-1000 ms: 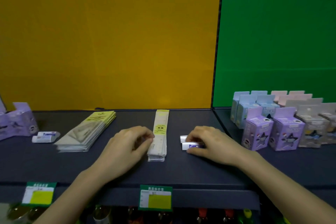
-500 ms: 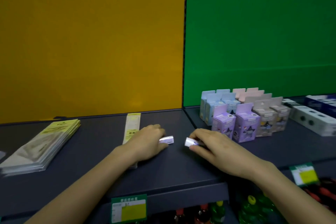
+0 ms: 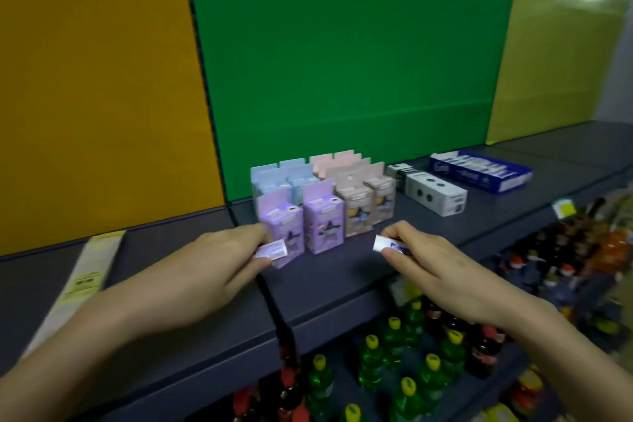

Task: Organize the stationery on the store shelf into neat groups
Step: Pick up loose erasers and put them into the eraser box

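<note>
Two pinches, labels blurred: left hand holds left eraser, right hand half-hides right eraser.

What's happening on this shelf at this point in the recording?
A person is sorting stationery on a dark shelf. The left hand pinches a small purple-printed packet right in front of the purple boxes. The right hand pinches a similar white packet in front of the beige boxes. Blur hides whether either packet touches the shelf. A long white box and a blue box lie further right.
</note>
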